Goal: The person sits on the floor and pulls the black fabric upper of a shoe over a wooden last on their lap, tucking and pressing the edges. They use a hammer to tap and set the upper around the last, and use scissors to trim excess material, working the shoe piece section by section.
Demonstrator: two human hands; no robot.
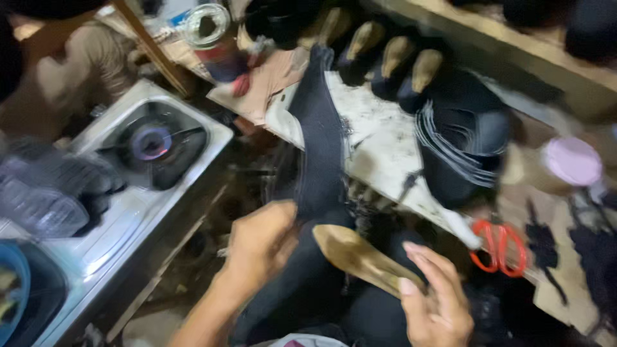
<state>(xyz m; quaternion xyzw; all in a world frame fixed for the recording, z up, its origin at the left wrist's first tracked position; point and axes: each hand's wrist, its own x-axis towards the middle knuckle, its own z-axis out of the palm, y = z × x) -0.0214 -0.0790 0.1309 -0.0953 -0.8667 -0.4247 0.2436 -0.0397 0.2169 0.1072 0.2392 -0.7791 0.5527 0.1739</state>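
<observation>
Left hand (260,241) clenched on dark fabric strip (319,144), drawn taut toward twelve o'clock across white bench (379,144). Right hand (437,299) pinching tan shoe insole (357,254) at five o'clock, angled for fitting. Orange scissors (500,247) at three o'clock; gas stove (154,141) at nine.
</observation>
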